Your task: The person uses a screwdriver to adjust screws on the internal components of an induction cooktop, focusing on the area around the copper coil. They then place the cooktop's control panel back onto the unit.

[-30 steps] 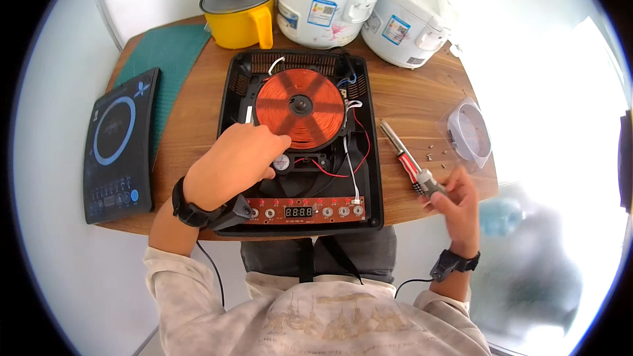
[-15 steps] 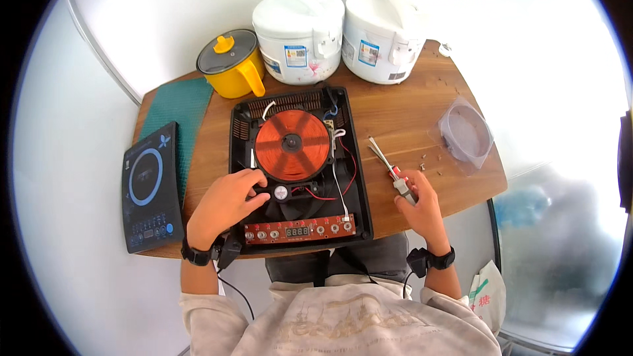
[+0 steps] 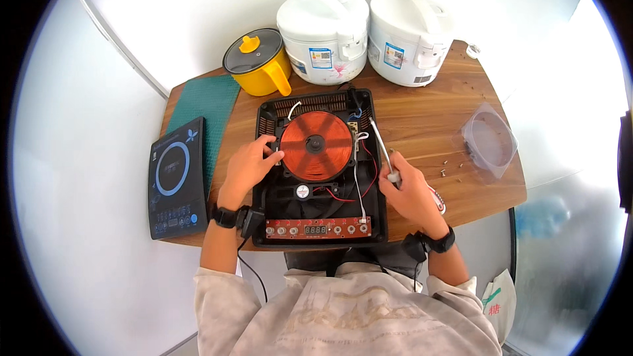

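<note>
An opened induction cooker base (image 3: 380, 224) lies on the table in front of me, its copper-red coil (image 3: 306, 166) exposed. My left hand (image 3: 250, 166) is at the coil's left edge, thumb and forefinger apart, fingertips at the rim. My right hand (image 3: 410, 188) is closed around the grey handle of a screwdriver (image 3: 382, 140). Its metal shaft points up and away, over the base's right edge. Partly hidden under that hand is a red and white object (image 3: 437, 202). Red and white wires run from the coil's right side toward a red control board (image 3: 303, 228) at the near edge.
A black cooktop panel (image 3: 178, 181) rests on a green cutting mat (image 3: 201, 102) at left. Behind stand a yellow pot (image 3: 258, 79) and two white rice cookers (image 3: 323, 33), (image 3: 409, 39). At right, several small screws (image 3: 444, 173) lie near a clear plastic container (image 3: 489, 142).
My left hand has moved from below the coil up to its left edge. My right hand has brought the screwdriver to the base's right edge. The whole view has shifted.
</note>
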Demonstrator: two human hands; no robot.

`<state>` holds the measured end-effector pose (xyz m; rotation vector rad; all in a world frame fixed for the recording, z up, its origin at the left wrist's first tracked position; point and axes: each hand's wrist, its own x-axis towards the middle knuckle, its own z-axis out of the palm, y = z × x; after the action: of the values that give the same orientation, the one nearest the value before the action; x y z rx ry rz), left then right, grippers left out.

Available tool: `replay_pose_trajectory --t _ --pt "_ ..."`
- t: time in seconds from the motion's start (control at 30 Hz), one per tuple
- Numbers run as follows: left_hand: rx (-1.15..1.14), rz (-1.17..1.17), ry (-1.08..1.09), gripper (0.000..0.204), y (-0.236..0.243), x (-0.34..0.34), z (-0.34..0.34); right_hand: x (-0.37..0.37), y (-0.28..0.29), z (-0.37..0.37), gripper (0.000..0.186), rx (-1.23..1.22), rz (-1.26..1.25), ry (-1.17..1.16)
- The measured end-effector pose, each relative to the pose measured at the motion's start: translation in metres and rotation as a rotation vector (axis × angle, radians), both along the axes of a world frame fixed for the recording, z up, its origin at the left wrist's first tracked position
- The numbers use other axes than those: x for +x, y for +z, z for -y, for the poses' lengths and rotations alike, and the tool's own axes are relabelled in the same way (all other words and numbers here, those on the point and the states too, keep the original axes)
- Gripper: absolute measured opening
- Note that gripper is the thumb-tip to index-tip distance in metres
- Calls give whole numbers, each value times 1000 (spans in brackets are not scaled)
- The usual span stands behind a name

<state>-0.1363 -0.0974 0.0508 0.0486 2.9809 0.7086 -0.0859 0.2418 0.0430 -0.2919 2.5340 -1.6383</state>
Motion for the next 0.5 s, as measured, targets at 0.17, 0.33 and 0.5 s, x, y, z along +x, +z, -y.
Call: replay_pose_trajectory --t 0.17,0.33,0.5 --pt "71 23 -11 48 -1 -7 6 -27 -3 18 21 12 -221 174" --pt "112 53 -3 53 -10 -14 12 -43 10 31 35 27 -16 268" --pt "206 88 1 51 -16 -16 18 -49 9 34 38 4 65 265"
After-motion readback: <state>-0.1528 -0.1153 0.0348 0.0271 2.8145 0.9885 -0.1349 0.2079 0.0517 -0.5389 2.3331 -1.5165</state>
